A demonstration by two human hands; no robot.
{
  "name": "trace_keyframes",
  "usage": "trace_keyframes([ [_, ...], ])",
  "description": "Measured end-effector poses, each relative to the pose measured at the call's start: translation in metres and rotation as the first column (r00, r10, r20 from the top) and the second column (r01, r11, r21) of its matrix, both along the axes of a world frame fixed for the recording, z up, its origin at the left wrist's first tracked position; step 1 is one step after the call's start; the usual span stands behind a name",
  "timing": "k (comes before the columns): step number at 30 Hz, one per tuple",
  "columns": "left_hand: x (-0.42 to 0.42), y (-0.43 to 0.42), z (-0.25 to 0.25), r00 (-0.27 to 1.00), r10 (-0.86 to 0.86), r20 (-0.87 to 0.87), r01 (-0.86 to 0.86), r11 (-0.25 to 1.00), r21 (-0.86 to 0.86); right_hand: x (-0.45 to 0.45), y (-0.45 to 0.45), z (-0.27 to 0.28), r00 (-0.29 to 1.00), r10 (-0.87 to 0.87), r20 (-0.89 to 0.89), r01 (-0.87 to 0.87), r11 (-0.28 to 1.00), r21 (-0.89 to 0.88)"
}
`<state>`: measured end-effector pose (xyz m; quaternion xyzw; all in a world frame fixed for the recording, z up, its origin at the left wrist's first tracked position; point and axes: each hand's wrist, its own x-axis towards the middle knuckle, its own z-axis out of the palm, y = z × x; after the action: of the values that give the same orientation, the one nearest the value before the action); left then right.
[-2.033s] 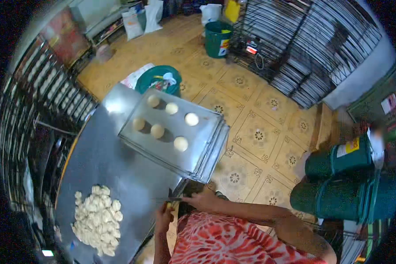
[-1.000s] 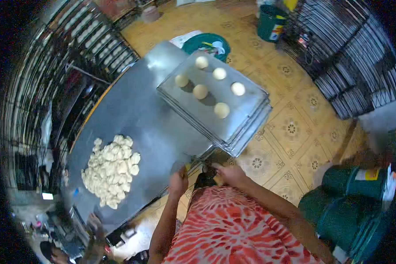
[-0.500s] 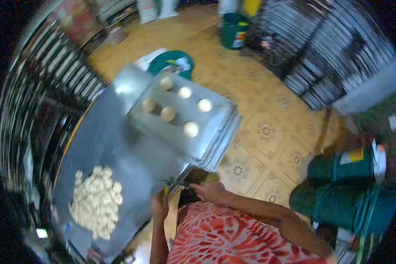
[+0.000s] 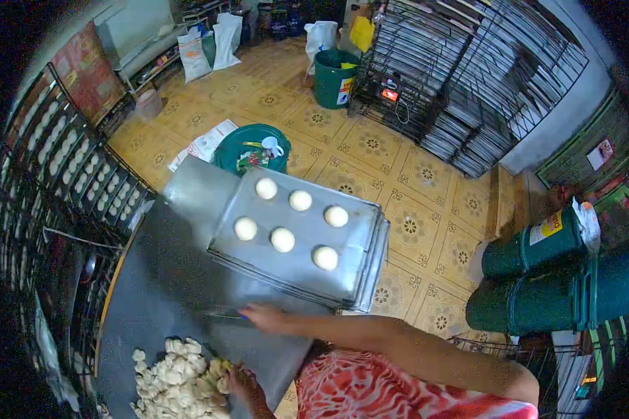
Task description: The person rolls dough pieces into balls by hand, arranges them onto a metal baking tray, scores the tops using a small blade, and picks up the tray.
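Note:
A loose pile of pale dough pieces (image 4: 171,384) lies on the dark grey worktable (image 4: 168,279). At the pile's right edge is my left hand (image 4: 241,384), its fingers closed round a small yellow thing, mostly hidden. Farther up, over the bare tabletop, my right hand (image 4: 262,318) is closed on a thin, blade-like tool (image 4: 220,315) that points left; a bit of blue shows at the fingers. Beyond it, several stacked metal trays (image 4: 300,227) overhang the table's right side. The top one carries round dough balls (image 4: 282,239) in two rows of three.
A green tub (image 4: 251,133) with small items stands past the table's far end. On the left is a rack (image 4: 84,167) of dough-filled trays, at the back right another rack (image 4: 461,119) packed with trays. Large green bins (image 4: 538,307) stand at the right.
Both hands have moved from the table's near edge out over the tabletop, the left to the dough pile, the right with the thin tool toward the trays. The camera view has shifted.

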<state>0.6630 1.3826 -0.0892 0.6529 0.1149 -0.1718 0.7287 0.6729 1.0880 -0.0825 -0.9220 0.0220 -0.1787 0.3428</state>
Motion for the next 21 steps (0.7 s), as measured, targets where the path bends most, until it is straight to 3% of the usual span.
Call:
trace_keyframes([
  [1,0.008,-0.007,0.010,0.998,0.053,0.040,-0.054,0.998,0.029,0.048,0.016,-0.059,0.997,0.021,-0.079,-0.014,0.996,0.090],
  [3,0.027,-0.006,0.029,0.989,0.009,-0.150,-0.031,0.989,-0.147,0.110,0.023,-0.064,0.953,0.121,-0.277,-0.088,0.988,0.127],
  [4,0.035,-0.013,0.043,0.987,0.008,-0.160,-0.032,0.988,-0.148,0.134,0.015,-0.011,0.900,0.182,-0.397,-0.163,0.983,0.082],
  [5,0.044,-0.025,0.059,0.988,0.024,-0.152,-0.041,0.993,-0.112,0.150,0.009,0.024,0.896,0.180,-0.405,-0.161,0.984,0.081],
  [7,0.053,-0.033,0.054,0.988,0.038,-0.153,-0.050,0.996,-0.077,0.169,0.006,0.071,0.852,0.054,-0.520,-0.099,0.993,-0.060],
  [8,0.058,-0.030,0.036,0.992,0.062,-0.113,-0.057,0.997,0.051,0.164,0.008,0.081,0.927,-0.028,-0.375,-0.014,0.994,-0.109],
  [9,0.060,-0.034,0.033,0.993,0.071,-0.091,-0.060,0.992,0.110,0.156,0.010,0.076,0.925,-0.030,-0.379,-0.013,0.994,-0.111],
  [10,0.061,-0.043,0.038,0.994,0.079,-0.071,-0.066,0.983,0.169,0.142,0.013,0.078,0.933,0.112,-0.342,-0.067,0.988,0.142],
  [11,0.058,-0.052,0.044,0.994,-0.092,0.054,0.075,0.960,0.269,0.126,0.009,0.080,0.900,0.222,-0.374,-0.112,0.949,0.294],
  [13,0.053,-0.090,0.054,0.951,-0.267,0.158,0.193,0.907,0.374,0.077,-0.011,0.123,0.754,0.409,-0.514,-0.128,0.859,0.496],
  [14,0.049,-0.107,0.050,0.959,-0.264,0.103,0.246,0.957,0.156,0.053,-0.014,0.122,0.805,0.404,-0.434,-0.083,0.801,0.593],
  [16,0.039,-0.148,0.071,0.935,-0.349,0.064,0.355,0.928,-0.113,0.014,-0.023,0.121,0.878,0.271,-0.395,0.043,0.777,0.628],
  [17,0.032,-0.171,0.091,0.912,-0.403,0.082,0.411,0.899,-0.150,-0.002,-0.029,0.117,0.888,0.174,-0.426,0.115,0.814,0.570],
  [19,0.018,-0.197,0.083,0.869,-0.481,0.118,0.487,0.872,-0.035,-0.026,-0.049,0.058,0.944,0.131,-0.301,0.087,0.784,0.615],
  [20,0.014,-0.215,0.105,0.825,-0.559,0.084,0.545,0.826,0.144,-0.041,-0.063,0.062,0.984,0.077,-0.161,0.057,0.720,0.692],
  [21,0.008,-0.234,0.125,0.778,-0.627,0.021,0.592,0.745,0.307,-0.057,-0.093,0.085,0.985,0.009,-0.171,0.096,0.796,0.597],
])
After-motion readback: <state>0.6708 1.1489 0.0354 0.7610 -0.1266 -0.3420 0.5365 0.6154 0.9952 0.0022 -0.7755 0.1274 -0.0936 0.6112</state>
